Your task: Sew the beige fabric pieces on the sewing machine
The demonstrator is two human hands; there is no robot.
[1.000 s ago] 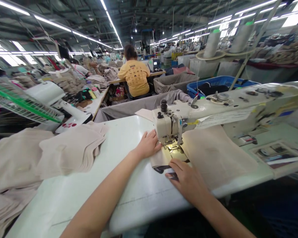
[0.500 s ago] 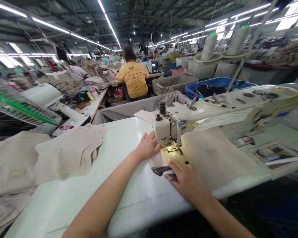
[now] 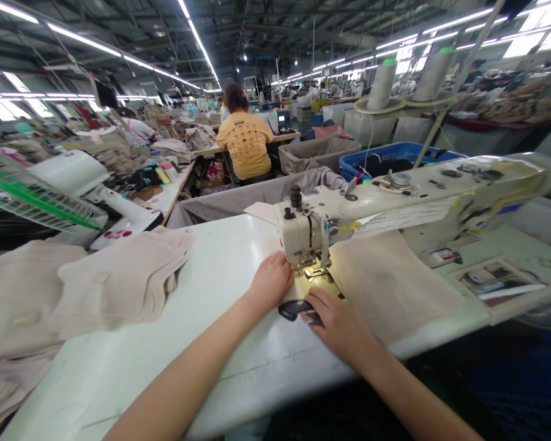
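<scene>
My left hand is beside the presser foot of the sewing machine, its fingers drawn together at the edge of a small beige fabric piece. Most of that piece is hidden by the hand. Close to the lit needle plate, my right hand is closed around what look like black-handled scissors; their blades are hidden. The right fingertips also rest at the near edge of the plate. A larger beige fabric panel lies flat to the right, under the machine arm.
Stacked beige fabric pieces cover the table's left side, near a white fan. A tray of small parts is set into the table at right. Beyond are a grey cloth bin, a blue basket and a seated person.
My left hand has slid slightly toward me and its fingers have drawn in. Less of the small fabric piece shows. My right hand has shifted slightly, still holding the scissors. The view has moved a little.
</scene>
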